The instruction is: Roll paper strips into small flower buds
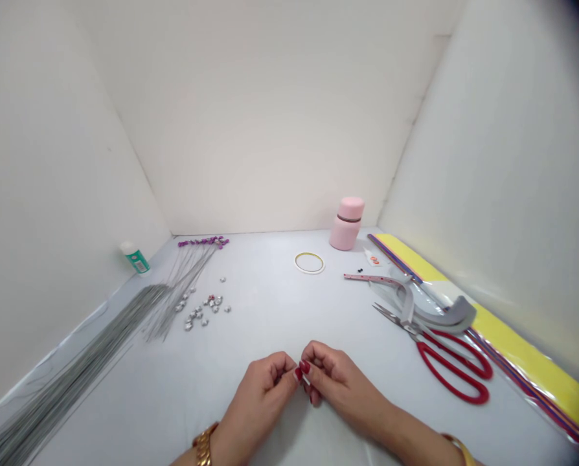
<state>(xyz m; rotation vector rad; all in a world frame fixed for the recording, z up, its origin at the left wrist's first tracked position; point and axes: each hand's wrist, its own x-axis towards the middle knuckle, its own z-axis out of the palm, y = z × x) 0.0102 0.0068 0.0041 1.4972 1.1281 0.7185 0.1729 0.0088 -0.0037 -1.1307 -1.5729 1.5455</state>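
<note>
My left hand (269, 383) and my right hand (335, 375) meet near the front middle of the white table. Both are closed in a pinch, thumbs against fingers, with the fingertips touching or almost touching. A tiny pale piece shows between the fingertips, too small and too covered to name. Left of my hands lie several small silver star-shaped pieces (197, 314). Behind these, thin wire stems (185, 272) carry purple tips (204, 242). Off to the right rest scissors with red handles (454, 369), blades pointing left and partly covered by a grey curved tool.
A thick bundle of grey wires (85, 356) runs along the left side, near a green-and-white glue stick (135, 257). Toward the back are a thin tape roll (309, 263) and a pink bottle (346, 224). Yellow sheets (503, 336) line the right wall beside the grey tool (457, 316).
</note>
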